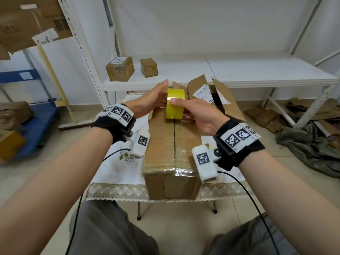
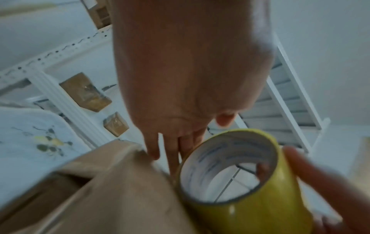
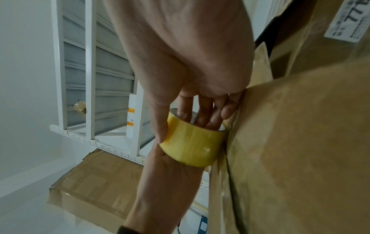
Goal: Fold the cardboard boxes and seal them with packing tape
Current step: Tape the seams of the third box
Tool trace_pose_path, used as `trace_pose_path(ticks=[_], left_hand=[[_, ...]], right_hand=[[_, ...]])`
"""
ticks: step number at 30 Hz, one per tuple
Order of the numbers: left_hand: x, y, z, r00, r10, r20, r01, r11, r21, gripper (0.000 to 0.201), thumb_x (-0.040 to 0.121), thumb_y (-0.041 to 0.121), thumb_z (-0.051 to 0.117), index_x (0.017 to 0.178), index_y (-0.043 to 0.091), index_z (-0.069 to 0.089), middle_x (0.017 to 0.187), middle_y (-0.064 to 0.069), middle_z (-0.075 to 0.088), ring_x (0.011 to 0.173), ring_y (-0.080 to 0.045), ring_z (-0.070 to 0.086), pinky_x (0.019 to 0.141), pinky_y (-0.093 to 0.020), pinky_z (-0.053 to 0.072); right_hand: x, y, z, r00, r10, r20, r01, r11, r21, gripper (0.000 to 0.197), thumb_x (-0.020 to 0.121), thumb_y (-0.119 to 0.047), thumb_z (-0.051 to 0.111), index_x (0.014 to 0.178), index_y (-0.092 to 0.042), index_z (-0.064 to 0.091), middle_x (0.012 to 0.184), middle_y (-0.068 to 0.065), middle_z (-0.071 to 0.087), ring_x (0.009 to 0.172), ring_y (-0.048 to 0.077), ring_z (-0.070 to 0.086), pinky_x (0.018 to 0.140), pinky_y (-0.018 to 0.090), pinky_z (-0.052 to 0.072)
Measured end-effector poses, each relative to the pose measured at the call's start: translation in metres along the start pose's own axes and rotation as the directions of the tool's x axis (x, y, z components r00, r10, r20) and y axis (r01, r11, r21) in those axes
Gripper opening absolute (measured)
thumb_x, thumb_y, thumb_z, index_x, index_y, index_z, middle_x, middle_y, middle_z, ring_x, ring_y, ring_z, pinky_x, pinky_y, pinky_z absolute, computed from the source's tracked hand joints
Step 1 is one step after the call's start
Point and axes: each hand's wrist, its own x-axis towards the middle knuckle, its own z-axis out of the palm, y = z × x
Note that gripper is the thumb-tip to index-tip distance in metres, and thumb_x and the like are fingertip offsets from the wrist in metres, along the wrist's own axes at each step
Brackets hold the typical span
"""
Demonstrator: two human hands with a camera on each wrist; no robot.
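Two hands meet on the yellow tape roll (image 1: 175, 103), which stands on edge at the far end of the closed cardboard box (image 1: 172, 153), right over its centre seam. Your right hand (image 1: 198, 115) grips the roll, thumb across the outer face and fingers (image 3: 202, 117) hooked into the core. Your left hand (image 1: 147, 102) lies on the opposite side of that grip, fingers straight, flat against the roll's side and the box edge below.

Expect the roll to feel light and rigid, with a glossy, slippery outer wrap; the hold through the core is the sure one, so I would keep it. The film itself is thin and clingy and will likely fold onto itself if it goes slack. The box looks stiff but dents under pressure, and old clear tape already shines along the seam near you.

Just beyond your grip, an open carton (image 1: 211, 94) with raised flaps and a white label crowds the far end; those flaps may catch the roll. Farther off, two small boxes (image 1: 120, 69) sit on the white shelf (image 1: 257, 74). Under the box lies an embroidered tablecloth (image 1: 117, 170), and the wrist-camera cables hang near you.
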Motion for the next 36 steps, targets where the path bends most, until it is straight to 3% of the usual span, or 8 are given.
trace_pose_path(ticks=[3,7,11,17,23,27,33,36], left_hand=[[-0.007,-0.005,0.003,0.998,0.002,0.06,-0.006,0.998,0.055,0.076,0.103,0.059,0.002,0.146,0.017,0.048,0.142,0.002,0.058,0.128,-0.008,0.056,0.101,-0.02,0.041],[-0.008,-0.007,0.003,0.999,0.008,0.051,-0.013,0.995,0.094,0.076,0.102,0.061,0.002,0.149,0.018,0.043,0.148,0.002,0.051,0.131,-0.004,0.051,0.112,-0.024,0.035],[-0.007,-0.013,0.0,0.998,0.031,0.049,-0.033,0.998,0.048,0.077,0.101,0.064,0.004,0.149,0.019,0.043,0.144,0.002,0.056,0.13,-0.009,0.054,0.117,-0.036,0.032],[-0.017,-0.009,0.008,0.999,0.036,0.024,-0.036,0.999,0.019,0.075,0.102,0.062,0.004,0.139,0.02,0.053,0.134,0.003,0.064,0.123,-0.007,0.059,0.109,-0.027,0.038],[-0.019,-0.01,0.01,0.998,0.013,0.065,-0.019,0.996,0.082,0.077,0.096,0.07,0.006,0.128,0.024,0.06,0.13,0.006,0.066,0.123,-0.003,0.059,0.119,-0.034,0.029],[-0.019,-0.008,0.013,0.998,-0.003,0.062,0.0,0.999,0.046,0.072,0.1,0.065,0.003,0.124,0.026,0.059,0.127,0.01,0.066,0.118,0.0,0.06,0.112,-0.026,0.035],[-0.015,-0.011,0.018,1.0,-0.02,0.013,0.018,0.994,0.107,0.086,0.101,0.06,-0.003,0.133,0.001,0.052,0.137,-0.014,0.059,0.129,-0.02,0.055,0.1,-0.018,0.04],[-0.017,-0.012,0.018,0.999,-0.003,0.034,-0.001,0.992,0.124,0.082,0.1,0.06,-0.007,0.121,0.018,0.06,0.134,0.0,0.061,0.127,-0.009,0.053,0.109,-0.022,0.032]], right_hand=[[-0.001,0.004,0.002,1.0,-0.002,0.004,0.002,0.997,-0.075,0.035,0.086,-0.033,0.076,0.111,-0.008,0.076,0.112,0.006,0.076,0.102,0.018,0.065,0.083,0.023,0.045],[-0.008,0.008,0.004,0.996,-0.031,0.089,0.033,0.999,-0.019,0.02,0.09,-0.014,0.071,0.109,-0.009,0.077,0.111,0.004,0.076,0.117,0.02,0.066,0.109,0.029,0.045],[-0.013,0.009,0.006,0.993,-0.068,0.099,0.067,0.998,0.014,0.026,0.091,-0.016,0.071,0.115,-0.007,0.074,0.112,0.007,0.076,0.113,0.018,0.068,0.11,0.031,0.045],[-0.017,0.01,0.012,0.994,-0.095,0.061,0.097,0.995,-0.018,0.029,0.092,-0.022,0.072,0.115,-0.005,0.074,0.112,0.008,0.075,0.115,0.023,0.067,0.108,0.03,0.046],[-0.023,0.011,0.013,0.994,-0.112,0.015,0.112,0.994,0.019,0.028,0.09,-0.021,0.073,0.11,-0.001,0.075,0.112,0.015,0.075,0.097,0.015,0.066,0.106,0.035,0.046],[-0.023,0.012,0.013,0.992,-0.129,0.004,0.129,0.992,0.014,0.031,0.089,-0.021,0.075,0.109,0.002,0.075,0.111,0.017,0.074,0.098,0.017,0.066,0.108,0.036,0.045],[-0.025,0.015,0.011,0.989,-0.148,0.005,0.148,0.989,0.012,0.035,0.088,-0.023,0.076,0.109,0.005,0.074,0.112,0.023,0.073,0.103,0.028,0.065,0.113,0.046,0.041],[-0.027,0.014,0.009,0.99,-0.138,0.028,0.138,0.99,0.027,0.032,0.088,-0.021,0.076,0.108,0.003,0.075,0.11,0.02,0.074,0.109,0.035,0.066,0.113,0.046,0.042]])
